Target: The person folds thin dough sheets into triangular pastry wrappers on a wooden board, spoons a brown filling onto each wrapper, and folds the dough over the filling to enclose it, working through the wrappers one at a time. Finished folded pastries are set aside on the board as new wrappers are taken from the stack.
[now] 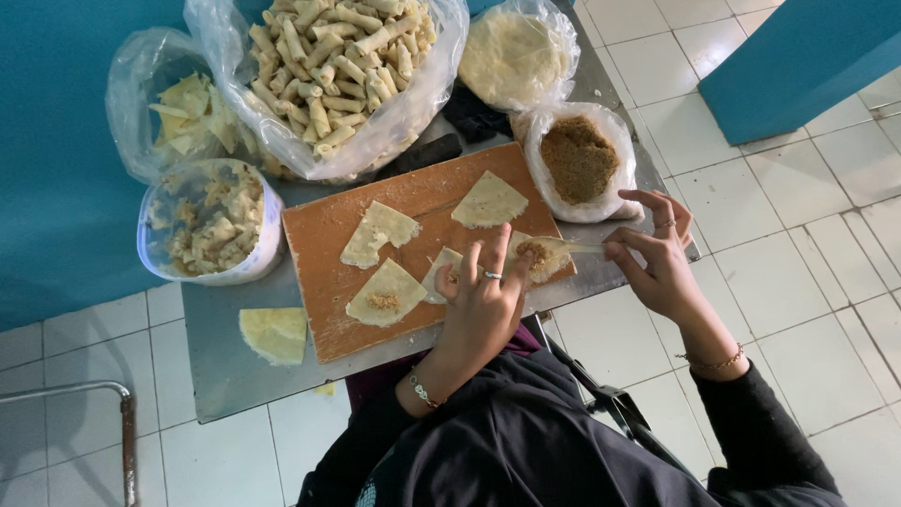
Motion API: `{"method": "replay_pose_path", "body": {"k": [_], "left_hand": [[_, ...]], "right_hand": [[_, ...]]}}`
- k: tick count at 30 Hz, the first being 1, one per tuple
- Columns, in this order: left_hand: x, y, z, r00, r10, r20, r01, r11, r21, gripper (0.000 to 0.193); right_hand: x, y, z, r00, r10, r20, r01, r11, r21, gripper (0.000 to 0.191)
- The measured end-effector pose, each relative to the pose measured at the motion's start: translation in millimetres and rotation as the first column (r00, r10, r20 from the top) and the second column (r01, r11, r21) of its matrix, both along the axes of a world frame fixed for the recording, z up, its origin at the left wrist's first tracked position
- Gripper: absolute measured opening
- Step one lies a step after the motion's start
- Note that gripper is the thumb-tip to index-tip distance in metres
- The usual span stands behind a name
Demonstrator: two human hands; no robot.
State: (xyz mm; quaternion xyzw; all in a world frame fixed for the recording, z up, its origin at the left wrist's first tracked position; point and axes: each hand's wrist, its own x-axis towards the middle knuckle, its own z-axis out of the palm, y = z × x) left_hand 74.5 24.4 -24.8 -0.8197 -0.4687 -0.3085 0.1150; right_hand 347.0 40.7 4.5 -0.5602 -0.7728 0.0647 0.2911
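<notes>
A wooden cutting board (324, 235) lies on a small metal table (221, 361). On it are several triangular pastry wrappers (489, 200), one (385, 297) with a dab of brown filling. My left hand (481, 299) rests with spread fingers on a wrapper (544, 255) at the board's near right corner, which carries brown filling. My right hand (657, 253) holds a spoon (574, 247) by its handle, its tip at that filling.
A bag of brown filling (579, 160) sits behind the board. A large bag of rolled pastries (340, 66), a bag of round wrappers (514, 58), a bag of scraps (183, 113) and a plastic tub of pieces (211, 223) stand around. A wrapper stack (273, 332) lies near left.
</notes>
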Motion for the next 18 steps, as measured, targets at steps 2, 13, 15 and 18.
{"method": "replay_pose_path", "body": {"k": [2, 13, 15, 18], "left_hand": [[-0.6, -1.1, 0.1, 1.0, -0.017, 0.003, 0.017, 1.0, -0.005, 0.032], [-18.1, 13.4, 1.2, 0.979, -0.074, 0.19, 0.095, 0.99, -0.101, 0.044], [-29.9, 21.4, 5.2, 0.981, -0.04, 0.192, 0.052, 0.997, -0.059, 0.044], [-48.8, 28.3, 14.2, 0.978, 0.027, 0.207, -0.003, 0.993, -0.116, 0.041]], "right_hand": [[1.9, 0.3, -1.5, 1.0, 0.002, -0.021, -0.003, 1.0, -0.008, 0.017], [7.6, 8.5, 5.7, 0.994, 0.001, -0.108, 0.001, 1.0, 0.016, 0.016], [6.8, 14.6, 10.2, 0.994, -0.006, -0.107, 0.01, 0.999, 0.036, 0.016], [3.3, 32.3, 17.1, 1.0, 0.002, -0.015, 0.0, 0.995, 0.1, 0.022]]}}
